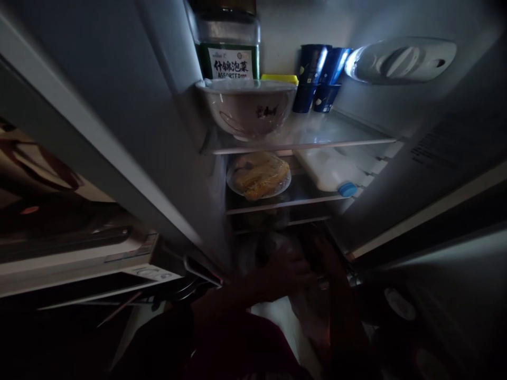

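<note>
The left hand [283,277] and right hand [327,258] are by a plastic bag [273,248], grip too dark to tell.

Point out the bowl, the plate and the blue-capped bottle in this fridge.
Bowl [247,111]: head view, side wall.
Plate [230,179]: head view, rim.
Bottle [327,170]: head view, white body.

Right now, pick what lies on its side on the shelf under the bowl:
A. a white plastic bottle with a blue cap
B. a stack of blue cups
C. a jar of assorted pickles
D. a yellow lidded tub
A. The white plastic bottle lies on its side, its blue cap facing forward, on the glass shelf beside a plate of food.
</note>
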Motion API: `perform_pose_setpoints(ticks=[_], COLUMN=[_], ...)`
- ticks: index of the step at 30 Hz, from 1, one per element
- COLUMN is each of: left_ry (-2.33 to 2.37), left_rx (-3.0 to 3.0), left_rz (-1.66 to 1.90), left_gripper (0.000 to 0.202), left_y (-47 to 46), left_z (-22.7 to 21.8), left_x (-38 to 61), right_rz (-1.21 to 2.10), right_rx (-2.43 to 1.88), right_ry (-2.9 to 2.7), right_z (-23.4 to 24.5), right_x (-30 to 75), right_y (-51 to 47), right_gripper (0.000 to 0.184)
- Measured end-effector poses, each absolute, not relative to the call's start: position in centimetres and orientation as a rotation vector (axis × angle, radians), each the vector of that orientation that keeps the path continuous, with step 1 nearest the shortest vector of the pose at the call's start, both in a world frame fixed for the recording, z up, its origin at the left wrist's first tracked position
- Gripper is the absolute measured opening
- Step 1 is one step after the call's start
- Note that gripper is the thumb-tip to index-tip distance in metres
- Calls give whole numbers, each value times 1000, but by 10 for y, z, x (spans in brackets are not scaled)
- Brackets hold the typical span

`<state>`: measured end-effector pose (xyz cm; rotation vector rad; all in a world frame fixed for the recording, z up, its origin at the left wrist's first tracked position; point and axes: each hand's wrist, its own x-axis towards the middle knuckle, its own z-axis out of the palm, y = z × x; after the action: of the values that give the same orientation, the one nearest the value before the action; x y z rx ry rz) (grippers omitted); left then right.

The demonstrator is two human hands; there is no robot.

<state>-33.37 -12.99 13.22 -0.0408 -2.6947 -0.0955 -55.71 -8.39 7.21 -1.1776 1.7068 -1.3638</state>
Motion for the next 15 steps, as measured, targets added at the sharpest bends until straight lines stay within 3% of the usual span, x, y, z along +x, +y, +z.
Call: perform_pose_setpoints(ticks=[15], left_ry=[-2969], left_rx=[644], left_rz=[-233], left_gripper=[38], left_y=[-188], left_z=[92], left_x=[-375], right_rz=[-1157], right_rx=[-1370], right_ry=[1924], right_z=[64], right_x=[-553], right_y=[-89], right_gripper=[52])
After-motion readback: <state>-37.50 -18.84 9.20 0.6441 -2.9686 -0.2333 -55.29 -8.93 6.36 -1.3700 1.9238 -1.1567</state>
